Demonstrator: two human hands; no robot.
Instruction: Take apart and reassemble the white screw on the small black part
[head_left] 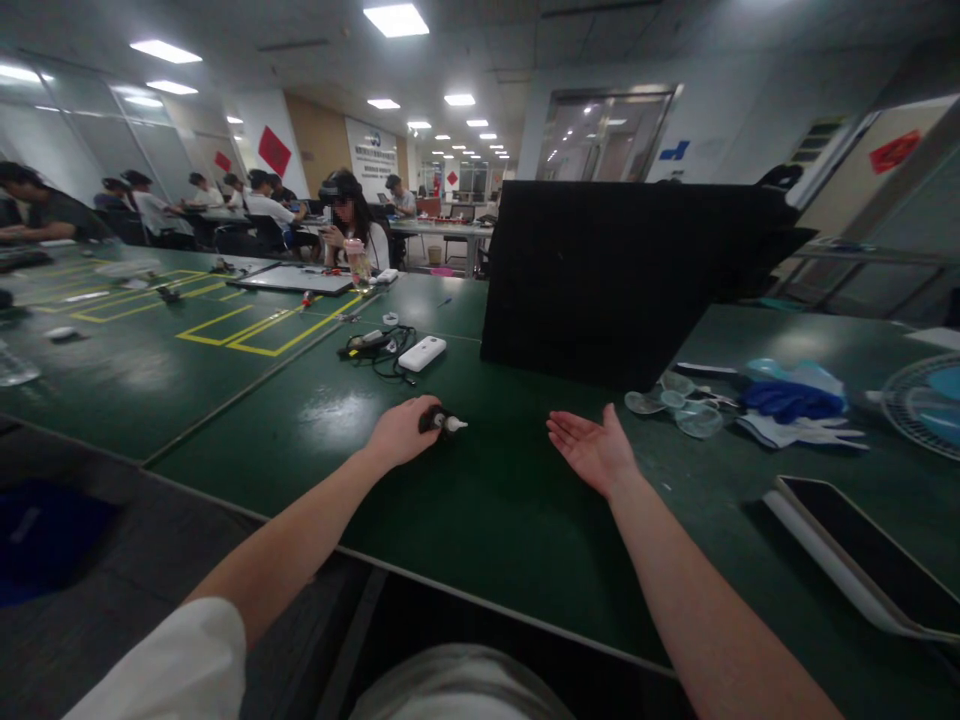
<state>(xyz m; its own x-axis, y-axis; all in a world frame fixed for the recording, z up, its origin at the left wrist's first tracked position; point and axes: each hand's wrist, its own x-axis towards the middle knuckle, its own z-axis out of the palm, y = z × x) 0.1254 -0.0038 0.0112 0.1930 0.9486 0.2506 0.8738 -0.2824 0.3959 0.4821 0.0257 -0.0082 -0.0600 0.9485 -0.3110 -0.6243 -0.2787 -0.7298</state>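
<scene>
My left hand point(401, 432) rests on the dark green table point(487, 500), fingers curled around a small black object with a white nozzle-like tip point(444, 423) that points right. My right hand point(592, 447) lies about a hand's width to the right of it, palm up, fingers stretched out and holding nothing. Both forearms reach in from the near edge of the table.
A black upright board point(622, 280) stands behind the hands. To its left lie a white power bank point(421, 353) and black cables point(371, 345). Clear plastic lids point(675, 405), blue and white gloves point(795, 410), a fan point(926, 400) and a tablet point(862, 550) lie right. Other people sit at far tables.
</scene>
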